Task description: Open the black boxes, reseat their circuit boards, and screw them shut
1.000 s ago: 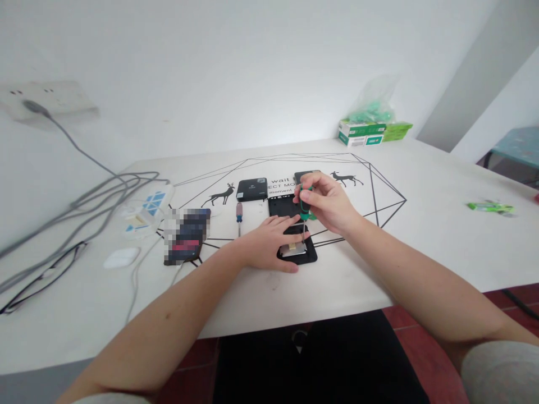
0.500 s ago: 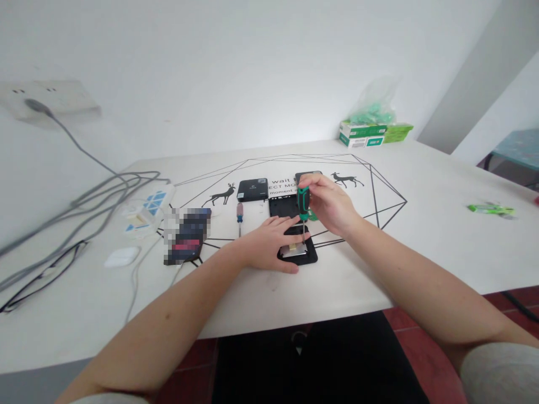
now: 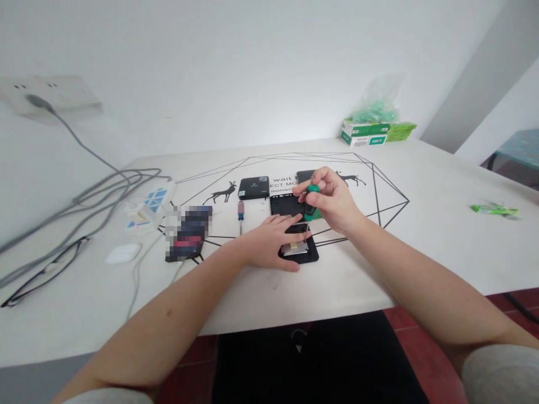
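Fingers wrapped round its green and black handle, my right hand [image 3: 334, 201] holds a screwdriver [image 3: 311, 205] that leans a little to the right. Its shaft reaches down to a black casing [image 3: 312, 253] with a silvery metal plate [image 3: 300, 249] inside; I cannot tell whether the tip sits on a screw. My left hand [image 3: 269, 244] lies flat over the casing's left side, fingers and thumb spread, pressing on it. Just behind is an open black shell [image 3: 283, 206], with a green circuit board [image 3: 317, 214] partly hidden by my right hand.
A second screwdriver [image 3: 241, 210] lies left of the shell, near a closed black box [image 3: 254, 188]. Another black box [image 3: 304, 177] is partly covered by my right hand. A phone [image 3: 189, 233], glasses [image 3: 46, 269], white case [image 3: 123, 253] and grey cables [image 3: 105, 191] are leftward.
The screwdriver has gone from nearly upright to tilted, its handle end moving right. The fingers of my right hand have shifted round the handle. My left hand keeps its place.
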A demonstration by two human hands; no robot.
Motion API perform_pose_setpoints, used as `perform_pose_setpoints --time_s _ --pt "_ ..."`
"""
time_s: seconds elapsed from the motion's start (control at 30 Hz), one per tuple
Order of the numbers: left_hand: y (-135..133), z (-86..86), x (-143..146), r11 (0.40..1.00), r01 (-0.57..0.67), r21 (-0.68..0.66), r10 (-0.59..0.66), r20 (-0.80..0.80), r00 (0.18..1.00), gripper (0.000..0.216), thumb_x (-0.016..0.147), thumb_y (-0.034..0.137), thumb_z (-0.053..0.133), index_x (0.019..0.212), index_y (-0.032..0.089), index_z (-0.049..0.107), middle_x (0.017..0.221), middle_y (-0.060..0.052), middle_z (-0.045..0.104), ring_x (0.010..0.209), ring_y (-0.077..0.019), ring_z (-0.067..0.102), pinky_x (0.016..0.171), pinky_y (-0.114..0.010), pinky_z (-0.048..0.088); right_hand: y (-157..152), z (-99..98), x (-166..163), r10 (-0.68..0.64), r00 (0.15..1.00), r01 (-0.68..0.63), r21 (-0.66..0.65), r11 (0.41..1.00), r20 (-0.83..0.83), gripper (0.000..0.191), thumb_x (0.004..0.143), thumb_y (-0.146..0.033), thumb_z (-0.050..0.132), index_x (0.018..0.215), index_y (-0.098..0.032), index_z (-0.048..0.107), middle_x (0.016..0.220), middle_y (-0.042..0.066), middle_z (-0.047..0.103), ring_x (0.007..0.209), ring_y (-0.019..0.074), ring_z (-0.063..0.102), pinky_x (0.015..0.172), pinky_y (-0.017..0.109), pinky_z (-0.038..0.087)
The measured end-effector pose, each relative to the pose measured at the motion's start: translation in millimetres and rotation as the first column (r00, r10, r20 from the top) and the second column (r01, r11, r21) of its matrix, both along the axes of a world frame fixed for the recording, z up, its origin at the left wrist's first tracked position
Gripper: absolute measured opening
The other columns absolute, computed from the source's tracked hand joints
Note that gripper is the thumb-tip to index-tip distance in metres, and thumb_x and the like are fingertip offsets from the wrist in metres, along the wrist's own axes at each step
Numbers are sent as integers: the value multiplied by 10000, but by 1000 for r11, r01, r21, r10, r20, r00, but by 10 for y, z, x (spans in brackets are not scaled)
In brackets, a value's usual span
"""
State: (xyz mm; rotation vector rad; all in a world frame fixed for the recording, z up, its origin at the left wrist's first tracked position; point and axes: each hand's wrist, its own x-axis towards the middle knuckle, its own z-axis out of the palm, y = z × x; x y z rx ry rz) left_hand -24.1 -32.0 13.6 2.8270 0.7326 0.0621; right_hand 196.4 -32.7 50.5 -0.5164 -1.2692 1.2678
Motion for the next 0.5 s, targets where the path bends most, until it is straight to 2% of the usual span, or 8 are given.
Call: perform_pose_setpoints --time_s 0.07,0.17,0.33,0.5 --pt "0 -4 6 1000 -10 -5 10 7 1000 858 889 702 770 1632 365 505 1783 -158 279 1601 -499 298 1267 -672 223 -9 1 -6 -3 1000 3 -7 1000 27 556 653 -380 1000 890 -279 508 956 -6 849 858 180 783 790 323 615" --pt "0 -4 8 1000 -10 -12 10 9 1000 853 887 700 774 1629 374 507 1790 -150 261 1600 -501 302 1268 -678 217 -21 10 -9 6 1000 -5 -12 1000 16 411 748 -331 905 885 -272 522 1047 9 850 942 191 792 823 335 615" --pt "-5 6 -7 1000 -13 -18 13 -18 1000 867 893 708 765 1644 380 482 1792 -157 252 1603 -511 292 1263 -683 225 -5 0 8 -46 999 45 15 999 9 152 759 -252 774 877 -251 678 1211 34 788 1063 213 720 882 372 577" --pt "-7 27 -20 999 -8 -39 8 11 1000 837 910 741 732 1627 370 511 1783 -165 273 1599 -514 298 1256 -703 237 41 -22 23 -163 985 155 126 980 55 150 724 -261 725 857 -267 794 1005 21 696 1044 233 633 983 418 527"
